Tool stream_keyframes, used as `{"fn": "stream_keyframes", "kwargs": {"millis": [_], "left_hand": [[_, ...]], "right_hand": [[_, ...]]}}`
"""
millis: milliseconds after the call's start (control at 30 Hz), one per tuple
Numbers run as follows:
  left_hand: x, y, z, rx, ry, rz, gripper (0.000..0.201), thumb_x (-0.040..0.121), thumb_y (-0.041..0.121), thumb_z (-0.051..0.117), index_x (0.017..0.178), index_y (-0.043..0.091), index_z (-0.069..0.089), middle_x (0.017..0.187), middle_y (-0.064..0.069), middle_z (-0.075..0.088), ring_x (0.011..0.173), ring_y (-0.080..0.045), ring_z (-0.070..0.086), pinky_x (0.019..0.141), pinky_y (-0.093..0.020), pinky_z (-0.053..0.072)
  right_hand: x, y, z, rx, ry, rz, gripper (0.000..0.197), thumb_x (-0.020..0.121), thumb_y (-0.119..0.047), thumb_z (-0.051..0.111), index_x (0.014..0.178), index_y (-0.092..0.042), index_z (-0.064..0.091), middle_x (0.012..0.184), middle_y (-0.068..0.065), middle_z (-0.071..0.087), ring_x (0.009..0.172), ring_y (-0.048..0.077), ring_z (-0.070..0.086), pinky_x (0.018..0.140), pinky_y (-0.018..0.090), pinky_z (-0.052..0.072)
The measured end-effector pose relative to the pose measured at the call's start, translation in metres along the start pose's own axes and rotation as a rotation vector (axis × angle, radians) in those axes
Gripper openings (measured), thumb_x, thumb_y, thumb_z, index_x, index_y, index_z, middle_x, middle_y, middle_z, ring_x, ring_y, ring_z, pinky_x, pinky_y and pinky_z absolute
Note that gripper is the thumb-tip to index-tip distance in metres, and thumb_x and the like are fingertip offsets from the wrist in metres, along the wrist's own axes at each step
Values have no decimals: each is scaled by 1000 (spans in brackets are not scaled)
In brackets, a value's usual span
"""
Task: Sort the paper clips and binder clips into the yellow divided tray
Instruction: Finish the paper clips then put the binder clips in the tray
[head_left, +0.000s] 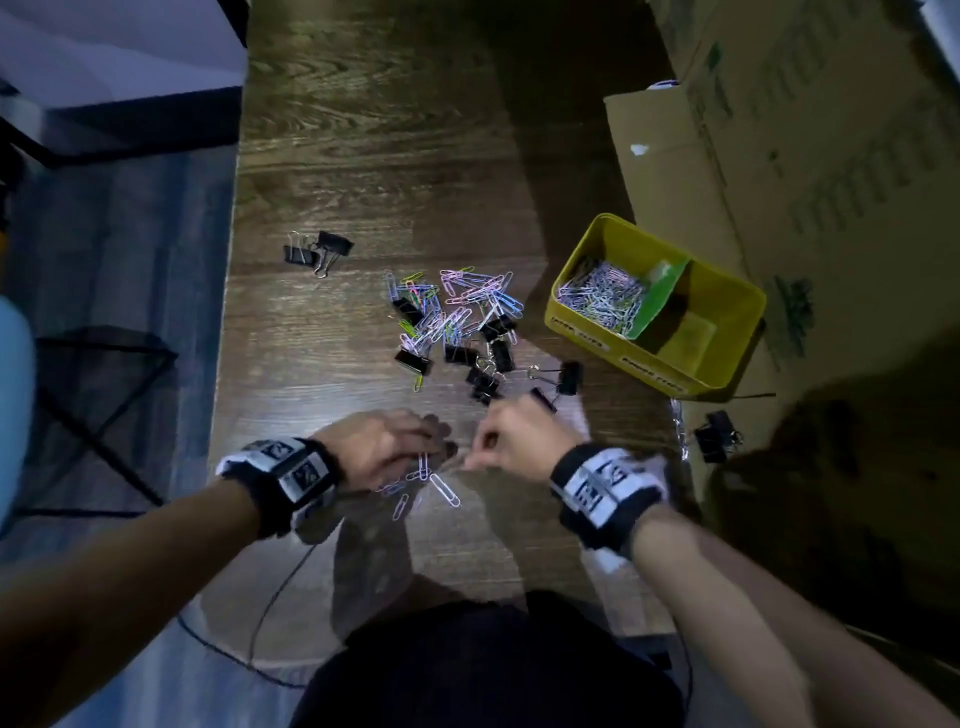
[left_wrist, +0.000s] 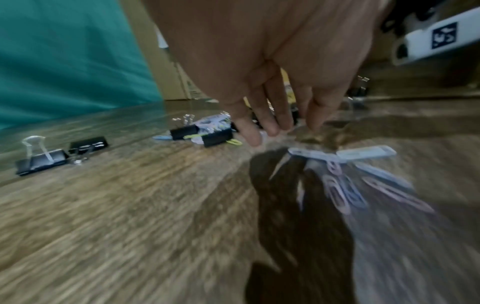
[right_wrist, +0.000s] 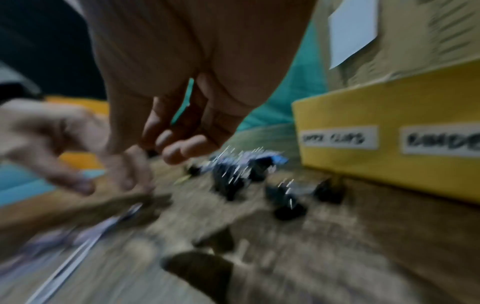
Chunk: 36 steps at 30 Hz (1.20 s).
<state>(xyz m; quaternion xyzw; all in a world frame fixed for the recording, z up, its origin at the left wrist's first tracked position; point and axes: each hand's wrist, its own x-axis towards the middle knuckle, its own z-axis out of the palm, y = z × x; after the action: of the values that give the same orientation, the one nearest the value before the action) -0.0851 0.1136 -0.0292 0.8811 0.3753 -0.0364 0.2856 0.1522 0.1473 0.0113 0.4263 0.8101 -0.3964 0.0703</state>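
Observation:
A mixed pile of coloured paper clips and black binder clips (head_left: 452, 322) lies mid-table. The yellow divided tray (head_left: 597, 338) stands to its right; its left compartment holds paper clips (head_left: 602, 296), and the right one shows a bare floor. My left hand (head_left: 384, 447) hovers low with fingers extended (left_wrist: 272, 121) beside a few loose paper clips (head_left: 441, 491) (left_wrist: 337, 164). My right hand (head_left: 514, 436) is close beside it, fingers curled (right_wrist: 176, 144); blur hides whether anything is pinched. Two binder clips (head_left: 317, 249) (left_wrist: 41, 160) lie apart at the far left.
Cardboard boxes (head_left: 779, 156) fill the right side behind the tray (right_wrist: 389, 115), which bears two labels. Another binder clip (head_left: 714, 441) lies at the right, near the table's right edge. The table's left edge drops to the floor, where a black frame (head_left: 104, 389) stands. A cable (head_left: 270, 613) runs near me.

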Motion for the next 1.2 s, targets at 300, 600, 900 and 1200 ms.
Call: {"fn": "stream_keyframes", "kwargs": {"millis": [300, 600, 900, 1200], "left_hand": [[-12, 11, 32, 202, -71, -18, 33, 85, 41, 46, 108, 21, 59, 119, -2, 59, 99, -23, 54, 74, -38, 53], [-12, 16, 33, 311, -32, 49, 31, 61, 19, 79, 82, 10, 58, 69, -6, 60, 61, -22, 58, 51, -25, 49], [-1, 26, 6, -83, -48, -375, 30, 86, 14, 56, 116, 11, 55, 101, -15, 66, 89, -31, 62, 75, -36, 48], [-38, 7, 27, -1301, 409, -906, 19, 79, 1, 44, 64, 6, 55, 58, -12, 50, 34, -15, 43, 36, -17, 32]], "right_hand": [[18, -32, 96, -105, -56, 204, 22, 89, -9, 57, 110, -4, 60, 117, 19, 60, 105, 33, 59, 88, 39, 50], [5, -39, 97, -96, -17, 206, 22, 87, -15, 48, 97, -5, 65, 92, 20, 66, 84, 33, 63, 70, 34, 48], [2, -31, 98, 532, 179, 333, 12, 84, -11, 56, 85, -21, 64, 77, -1, 66, 69, 14, 58, 66, 23, 44], [17, -34, 112, -22, -94, 64, 47, 87, -40, 61, 132, -30, 51, 140, 6, 48, 124, 26, 50, 101, 44, 43]]}}
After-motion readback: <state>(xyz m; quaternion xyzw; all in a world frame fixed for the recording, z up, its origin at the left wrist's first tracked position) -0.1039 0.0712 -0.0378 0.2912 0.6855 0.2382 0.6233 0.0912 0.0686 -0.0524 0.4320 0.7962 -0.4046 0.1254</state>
